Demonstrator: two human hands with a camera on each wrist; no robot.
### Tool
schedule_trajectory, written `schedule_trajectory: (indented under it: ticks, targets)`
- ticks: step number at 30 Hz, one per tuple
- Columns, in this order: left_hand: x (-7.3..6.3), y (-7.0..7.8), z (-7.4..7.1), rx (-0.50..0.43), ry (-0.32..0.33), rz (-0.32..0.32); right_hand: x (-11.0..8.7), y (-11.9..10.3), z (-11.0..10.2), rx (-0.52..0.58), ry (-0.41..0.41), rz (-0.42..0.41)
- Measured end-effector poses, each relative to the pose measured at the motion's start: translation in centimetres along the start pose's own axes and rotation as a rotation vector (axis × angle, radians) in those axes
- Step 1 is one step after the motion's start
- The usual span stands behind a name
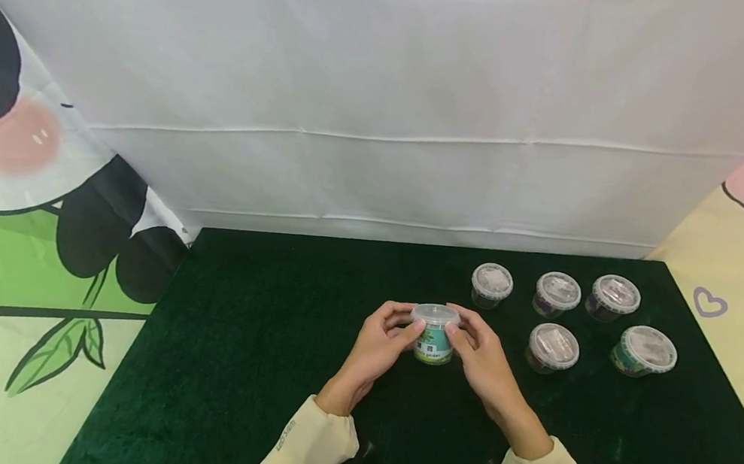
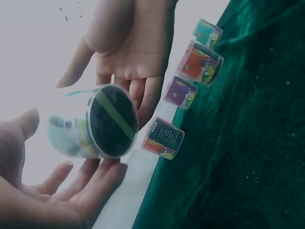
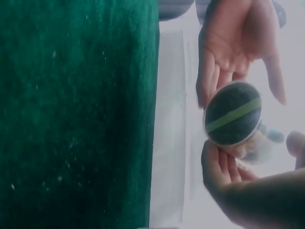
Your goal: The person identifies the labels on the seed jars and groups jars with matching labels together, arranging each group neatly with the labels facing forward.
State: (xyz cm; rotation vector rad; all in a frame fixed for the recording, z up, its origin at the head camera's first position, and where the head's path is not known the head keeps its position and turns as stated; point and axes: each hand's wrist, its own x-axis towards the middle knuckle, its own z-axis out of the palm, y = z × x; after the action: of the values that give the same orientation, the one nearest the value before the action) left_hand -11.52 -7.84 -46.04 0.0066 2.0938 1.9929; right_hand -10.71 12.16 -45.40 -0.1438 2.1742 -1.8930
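Green cloth (image 1: 230, 353) | left-hand grip (image 1: 375, 347) + right-hand grip (image 1: 485, 359) — holding lidded tub (image 1: 434, 338)

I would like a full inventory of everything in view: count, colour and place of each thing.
Velvety dark green tabletop: one, dark green, lower half.
Round clear plastic tub with teal label: one, teal and clear, held up near centre.
Round plastic tubs with pale lids: five, mixed label colours, tabletop's right side.
White cloth backdrop: one, white, behind the tabletop.
Cartoon-printed cloth panels: two, multicoloured, left and right.
Cream fabric sleeves: two, cream, bottom edge.
Left hand: one, bare, gripping the tub's left side.
Right hand: one, bare, gripping its right side.
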Motion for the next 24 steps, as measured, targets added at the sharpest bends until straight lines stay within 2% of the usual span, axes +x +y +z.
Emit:
schedule_trajectory:
  ticks: [3,6,14,17,20,24]
  targets:
    - [0.0,0.0,-0.4,-0.051,-0.039,-0.017,-0.1,0.1,-0.2,0.027,-0.031,-0.015]
    - [0.0,0.0,-0.5,-0.058,-0.051,-0.012,-0.2,0.1,-0.1,0.044,-0.042,-0.027]
    - [-0.2,-0.5,0.3,-0.019,0.051,0.056,-0.1,0.2,0.5,0.017,0.010,-0.019]
    - [-0.3,-0.7,0.5,-0.006,0.062,0.083,0.0,0.3,0.5,-0.009,0.009,-0.022]
    - [-0.3,-0.7,0.3,-0.034,0.025,0.062,0.1,0.3,0.3,-0.016,-0.003,-0.033]
    - [-0.2,-0.8,-0.4,-0.060,-0.035,0.001,0.2,0.4,0.2,-0.004,-0.028,-0.030]
